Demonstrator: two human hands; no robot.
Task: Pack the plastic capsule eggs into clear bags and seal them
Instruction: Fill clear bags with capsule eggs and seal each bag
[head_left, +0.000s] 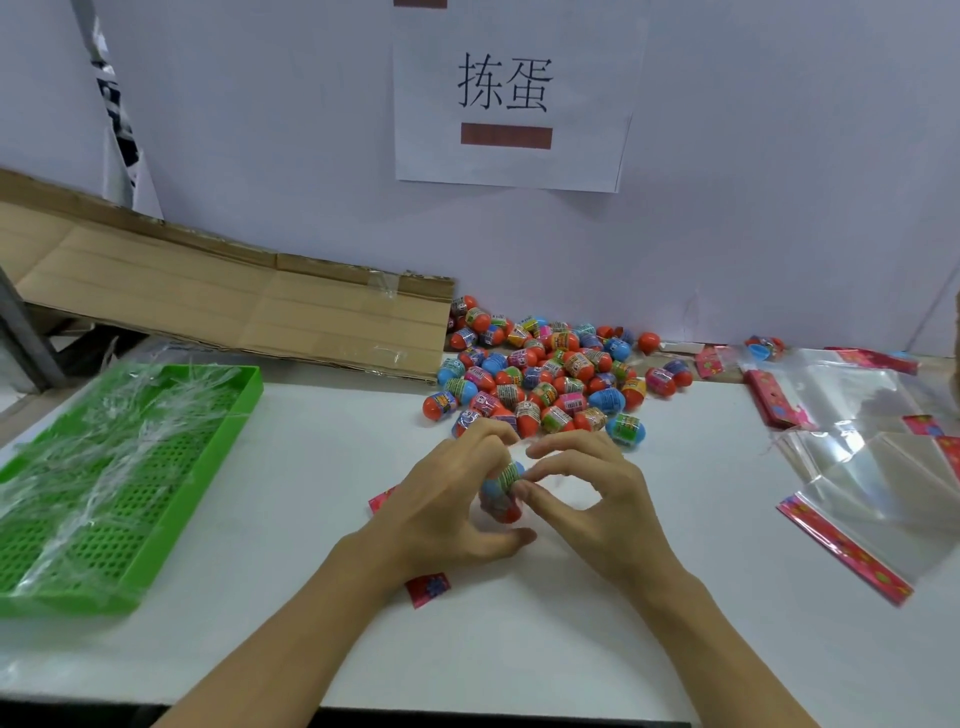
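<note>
Both hands, left (447, 499) and right (587, 499), clamp their grip on bagged eggs (503, 491) above the table (311, 597).

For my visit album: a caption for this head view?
Both hands grip capsule eggs before a loose egg pile.

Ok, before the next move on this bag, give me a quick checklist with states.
1. Eggs held in both hands: left hand and right hand grip the bagged eggs: ok.
2. Bag's red header strip lies under the left wrist: ok.
3. Bag sealed: cannot tell.
4. Egg count inside: cannot tell.
5. Loose egg pile within reach: ok.
6. Spare clear bags at right: ok.
</note>
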